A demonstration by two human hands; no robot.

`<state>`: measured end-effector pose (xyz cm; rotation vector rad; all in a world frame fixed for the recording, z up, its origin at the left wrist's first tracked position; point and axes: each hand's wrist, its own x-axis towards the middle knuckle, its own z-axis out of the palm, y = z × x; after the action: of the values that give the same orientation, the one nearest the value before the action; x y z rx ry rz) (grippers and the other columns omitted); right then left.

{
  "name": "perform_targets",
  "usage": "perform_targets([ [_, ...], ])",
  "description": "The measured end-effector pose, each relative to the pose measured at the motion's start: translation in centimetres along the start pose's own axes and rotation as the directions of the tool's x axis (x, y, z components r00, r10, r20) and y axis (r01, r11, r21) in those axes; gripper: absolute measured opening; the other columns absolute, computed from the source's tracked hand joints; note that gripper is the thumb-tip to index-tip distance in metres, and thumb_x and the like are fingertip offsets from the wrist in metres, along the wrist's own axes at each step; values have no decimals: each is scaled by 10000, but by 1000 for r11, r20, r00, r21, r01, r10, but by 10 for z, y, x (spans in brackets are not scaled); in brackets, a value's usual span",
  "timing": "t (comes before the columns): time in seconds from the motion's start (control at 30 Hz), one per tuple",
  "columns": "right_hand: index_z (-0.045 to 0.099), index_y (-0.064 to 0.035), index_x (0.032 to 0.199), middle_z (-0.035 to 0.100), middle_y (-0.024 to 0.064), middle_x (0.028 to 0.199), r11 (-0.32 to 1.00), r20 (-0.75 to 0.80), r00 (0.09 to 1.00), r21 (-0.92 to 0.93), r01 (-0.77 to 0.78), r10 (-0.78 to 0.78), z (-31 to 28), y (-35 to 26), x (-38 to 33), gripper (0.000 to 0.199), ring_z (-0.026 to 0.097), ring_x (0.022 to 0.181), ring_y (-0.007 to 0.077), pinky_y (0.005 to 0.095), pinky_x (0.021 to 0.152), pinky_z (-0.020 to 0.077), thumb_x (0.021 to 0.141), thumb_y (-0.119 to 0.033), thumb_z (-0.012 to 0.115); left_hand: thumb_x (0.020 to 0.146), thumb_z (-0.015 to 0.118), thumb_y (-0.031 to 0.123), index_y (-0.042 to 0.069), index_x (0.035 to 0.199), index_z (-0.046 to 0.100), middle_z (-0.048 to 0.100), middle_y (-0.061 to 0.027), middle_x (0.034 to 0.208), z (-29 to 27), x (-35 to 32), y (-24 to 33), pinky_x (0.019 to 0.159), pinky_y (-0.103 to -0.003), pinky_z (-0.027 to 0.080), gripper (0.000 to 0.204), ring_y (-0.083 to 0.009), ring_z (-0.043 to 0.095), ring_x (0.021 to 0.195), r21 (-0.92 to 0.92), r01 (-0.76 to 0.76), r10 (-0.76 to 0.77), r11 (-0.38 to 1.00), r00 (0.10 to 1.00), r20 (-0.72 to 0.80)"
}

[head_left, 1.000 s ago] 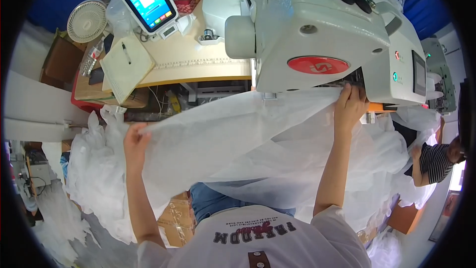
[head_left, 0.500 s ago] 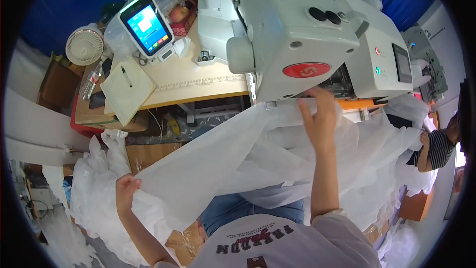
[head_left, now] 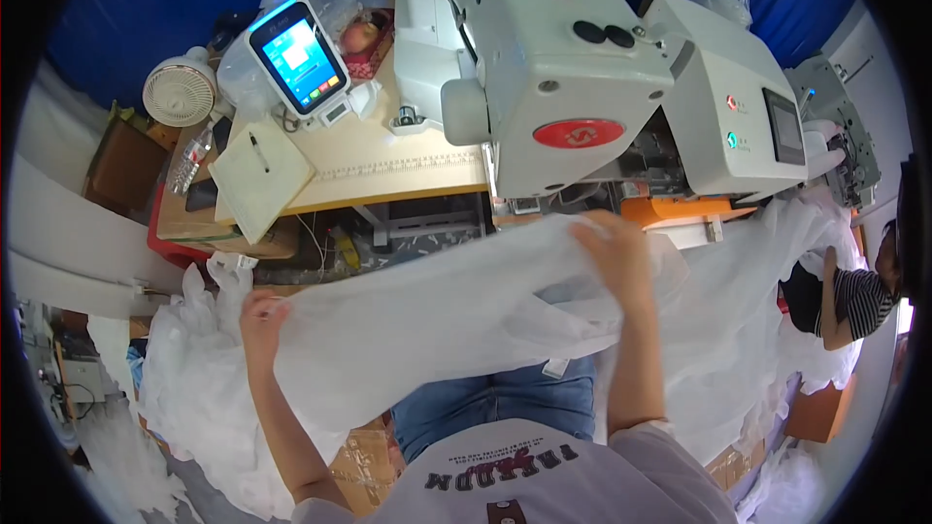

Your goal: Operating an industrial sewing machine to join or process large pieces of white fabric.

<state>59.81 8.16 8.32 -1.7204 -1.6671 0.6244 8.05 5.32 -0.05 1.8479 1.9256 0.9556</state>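
A sheer white fabric (head_left: 417, 306) is stretched between my two hands, across my lap and below the table edge. At the left, my left hand (head_left: 262, 315) pinches one corner of it. My right hand (head_left: 616, 257) grips its upper edge on the other side, thumb toward the left, just in front of the large white sewing machine (head_left: 573, 68). A small white tag (head_left: 555, 367) hangs from the fabric's lower edge above my jeans. The fabric is clear of the machine's needle area, which the machine head partly hides.
A lit touchscreen panel (head_left: 299, 56), a notepad with a pen (head_left: 260, 170) and a small fan (head_left: 181, 89) stand at the left of the wooden table (head_left: 408, 160). White fabric piles (head_left: 199, 369) lie on both sides. A person in a striped top (head_left: 859, 301) handles fabric at the right.
My right hand has drawn the fabric's edge down and away from the machine. My left hand has risen, holding its corner, and the fabric's upper edge now runs more level.
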Motion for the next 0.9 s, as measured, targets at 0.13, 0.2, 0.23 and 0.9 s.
perform_targets([
  [0.13,576,3,1019,632,151,819,941,-141,965,-231,-248,220,-27,24,-19,310,620,705,246,302,667,477,781,-170,670,766,641,48,-7,931,623,604,-26,844,9,1,18,659,-197,420,175,-75,547,742,-469,434,-265,769,884,385],
  [0.2,583,-8,972,617,148,775,958,-263,959,-234,-168,104,-20,24,-17,231,610,684,269,318,650,473,798,-148,645,729,674,55,13,867,631,588,-1,814,12,12,8,648,-190,398,151,-60,532,754,-659,511,-419,552,853,311],
  [0.23,587,-14,948,609,147,753,961,-326,944,-240,-135,51,-17,23,-19,193,605,673,280,327,641,470,807,-137,632,729,674,55,13,867,631,588,-1,814,13,19,18,648,-190,398,151,-60,532,754,-659,517,-427,547,849,311],
  [0.9,513,-29,834,588,203,725,648,-418,900,-721,-246,-123,-46,53,29,228,580,678,399,473,579,452,894,-245,475,763,669,129,25,645,505,615,-90,1015,79,67,133,916,-340,361,227,-252,487,1044,-185,4,-2,983,1000,9],
])
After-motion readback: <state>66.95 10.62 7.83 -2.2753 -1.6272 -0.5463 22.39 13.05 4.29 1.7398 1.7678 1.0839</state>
